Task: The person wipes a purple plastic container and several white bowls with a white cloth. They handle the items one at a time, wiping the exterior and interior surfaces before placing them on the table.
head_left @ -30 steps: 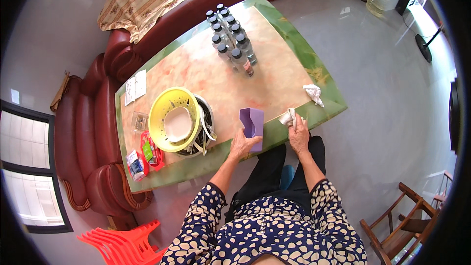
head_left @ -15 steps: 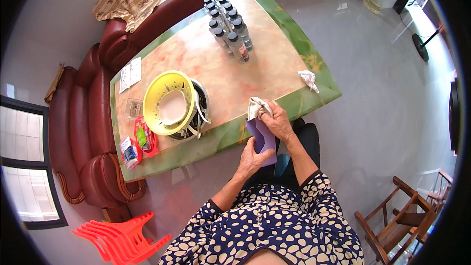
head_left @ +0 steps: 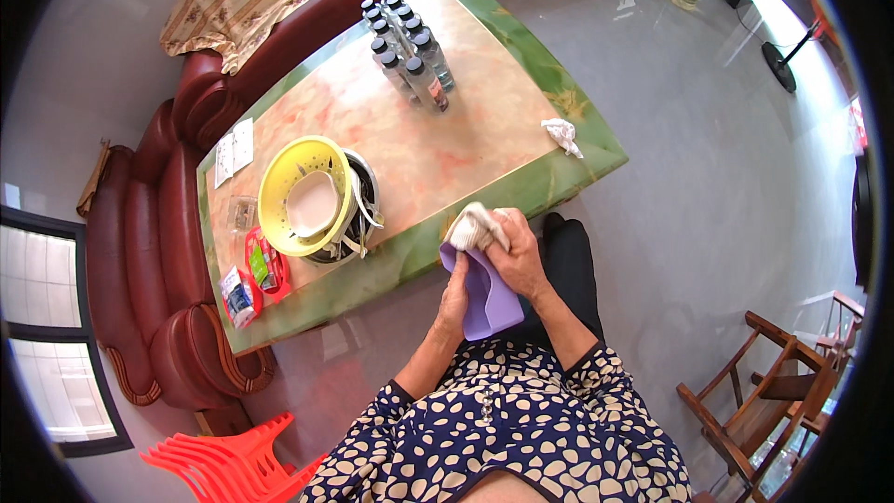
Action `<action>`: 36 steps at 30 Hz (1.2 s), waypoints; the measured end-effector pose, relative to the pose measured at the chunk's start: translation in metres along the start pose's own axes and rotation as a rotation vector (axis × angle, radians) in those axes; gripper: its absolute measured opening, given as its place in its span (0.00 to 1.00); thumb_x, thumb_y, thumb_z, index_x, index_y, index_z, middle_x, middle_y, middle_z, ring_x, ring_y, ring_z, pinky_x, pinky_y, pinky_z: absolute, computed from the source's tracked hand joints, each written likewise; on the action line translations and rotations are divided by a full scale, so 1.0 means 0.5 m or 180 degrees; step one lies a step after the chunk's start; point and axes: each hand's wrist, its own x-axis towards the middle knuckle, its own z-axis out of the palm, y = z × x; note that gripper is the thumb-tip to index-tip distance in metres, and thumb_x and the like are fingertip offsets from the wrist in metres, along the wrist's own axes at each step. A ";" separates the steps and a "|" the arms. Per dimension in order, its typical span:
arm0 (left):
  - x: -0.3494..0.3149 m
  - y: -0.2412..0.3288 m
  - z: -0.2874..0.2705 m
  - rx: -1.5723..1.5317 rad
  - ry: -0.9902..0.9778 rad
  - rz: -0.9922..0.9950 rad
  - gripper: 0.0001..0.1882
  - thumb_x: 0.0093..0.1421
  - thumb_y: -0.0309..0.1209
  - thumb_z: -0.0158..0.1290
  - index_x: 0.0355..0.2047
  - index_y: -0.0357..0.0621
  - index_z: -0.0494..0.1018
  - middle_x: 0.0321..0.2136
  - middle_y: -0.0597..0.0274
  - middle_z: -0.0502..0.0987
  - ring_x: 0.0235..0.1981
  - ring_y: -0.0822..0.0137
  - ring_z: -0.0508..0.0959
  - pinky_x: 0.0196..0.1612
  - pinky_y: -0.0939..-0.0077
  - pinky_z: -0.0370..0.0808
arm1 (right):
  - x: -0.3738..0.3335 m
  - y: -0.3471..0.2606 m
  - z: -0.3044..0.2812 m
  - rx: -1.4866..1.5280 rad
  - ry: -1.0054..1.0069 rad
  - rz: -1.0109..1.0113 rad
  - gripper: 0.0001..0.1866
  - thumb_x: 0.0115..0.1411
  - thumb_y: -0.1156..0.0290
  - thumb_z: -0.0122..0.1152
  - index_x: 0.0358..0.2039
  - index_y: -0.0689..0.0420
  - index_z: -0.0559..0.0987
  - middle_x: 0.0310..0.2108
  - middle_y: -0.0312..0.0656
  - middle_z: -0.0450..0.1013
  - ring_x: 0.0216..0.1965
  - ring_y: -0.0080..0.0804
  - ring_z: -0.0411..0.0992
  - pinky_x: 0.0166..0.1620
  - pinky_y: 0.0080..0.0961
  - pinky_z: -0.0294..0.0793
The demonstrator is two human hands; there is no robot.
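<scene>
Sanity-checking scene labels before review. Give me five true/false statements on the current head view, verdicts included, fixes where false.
1. The left hand grips an open purple box-shaped container. True.
2. The right hand is empty. False: it holds a crumpled off-white cloth at the container's far end.
3. A pale, rounded bowl sits inside a round yellow perforated colander. True.
4. The clear bottles with black caps lie on their sides. False: they stand upright in a cluster.
5. A crumpled white wad lies near the right-hand edge of the green-bordered, marbled table. True.
</scene>
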 end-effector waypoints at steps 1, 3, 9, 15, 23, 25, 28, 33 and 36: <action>0.020 -0.015 -0.031 0.0195 0.0076 0.0263 0.28 0.67 0.48 0.41 0.60 0.45 0.61 0.53 0.62 0.70 0.51 0.65 0.73 0.54 0.70 0.71 | -0.008 -0.022 -0.010 -0.0107 -0.0131 -0.0262 0.20 0.50 0.80 0.61 0.47 0.58 0.75 0.44 0.47 0.68 0.46 0.44 0.68 0.50 0.31 0.68; 0.043 -0.020 -0.070 0.0588 0.0077 0.0513 0.26 0.67 0.46 0.43 0.59 0.43 0.62 0.54 0.61 0.69 0.53 0.69 0.70 0.56 0.73 0.68 | -0.032 -0.062 -0.034 -0.0194 -0.0433 -0.0448 0.22 0.47 0.77 0.63 0.46 0.58 0.76 0.47 0.51 0.66 0.48 0.49 0.65 0.52 0.38 0.66; 0.011 0.018 -0.034 -0.0410 -0.0714 0.0008 0.15 0.61 0.33 0.54 0.47 0.43 0.71 0.39 0.60 0.77 0.38 0.66 0.79 0.39 0.70 0.79 | -0.117 -0.158 -0.074 -0.0300 -0.0559 -0.0787 0.22 0.42 0.72 0.69 0.42 0.57 0.78 0.46 0.51 0.67 0.45 0.47 0.65 0.48 0.40 0.67; -0.036 0.020 0.011 0.0555 -0.0875 0.0870 0.23 0.58 0.27 0.58 0.54 0.48 0.68 0.46 0.69 0.74 0.46 0.72 0.74 0.48 0.74 0.74 | -0.069 -0.125 -0.045 0.0552 0.0316 0.0088 0.14 0.59 0.71 0.60 0.45 0.61 0.73 0.39 0.40 0.67 0.37 0.25 0.67 0.40 0.20 0.68; -0.047 0.080 0.024 0.3077 0.0158 0.2862 0.18 0.54 0.19 0.57 0.45 0.43 0.67 0.34 0.64 0.77 0.36 0.74 0.75 0.41 0.77 0.73 | 0.022 -0.155 -0.080 0.1456 -0.0349 0.0702 0.14 0.57 0.68 0.63 0.43 0.57 0.77 0.40 0.39 0.72 0.40 0.27 0.69 0.45 0.24 0.68; -0.060 0.091 0.038 0.3688 0.0570 0.3408 0.19 0.51 0.23 0.60 0.42 0.44 0.67 0.28 0.56 0.76 0.29 0.60 0.79 0.33 0.71 0.74 | 0.025 -0.196 -0.088 -0.0116 -0.0710 -0.0402 0.17 0.47 0.70 0.68 0.40 0.54 0.79 0.46 0.45 0.68 0.47 0.42 0.65 0.51 0.35 0.64; -0.070 0.097 0.039 0.3792 0.0632 0.3614 0.19 0.50 0.30 0.61 0.40 0.42 0.68 0.28 0.51 0.76 0.30 0.49 0.78 0.31 0.62 0.74 | 0.032 -0.226 -0.090 -0.0549 -0.0764 -0.0929 0.18 0.45 0.72 0.69 0.40 0.54 0.79 0.43 0.44 0.69 0.44 0.43 0.67 0.48 0.35 0.66; -0.088 0.108 0.053 0.4212 0.0432 0.4451 0.18 0.44 0.23 0.58 0.38 0.43 0.70 0.26 0.58 0.73 0.27 0.55 0.73 0.30 0.65 0.70 | 0.068 -0.204 -0.078 0.0088 -0.0890 -0.0180 0.17 0.49 0.76 0.66 0.42 0.58 0.77 0.40 0.44 0.69 0.41 0.38 0.69 0.44 0.29 0.70; -0.099 0.103 0.051 0.4379 0.0599 0.4320 0.18 0.43 0.24 0.58 0.38 0.43 0.70 0.26 0.58 0.73 0.28 0.54 0.74 0.31 0.64 0.70 | 0.076 -0.189 -0.066 0.1075 -0.0854 0.1148 0.17 0.50 0.75 0.65 0.43 0.58 0.78 0.39 0.43 0.68 0.42 0.38 0.69 0.44 0.28 0.70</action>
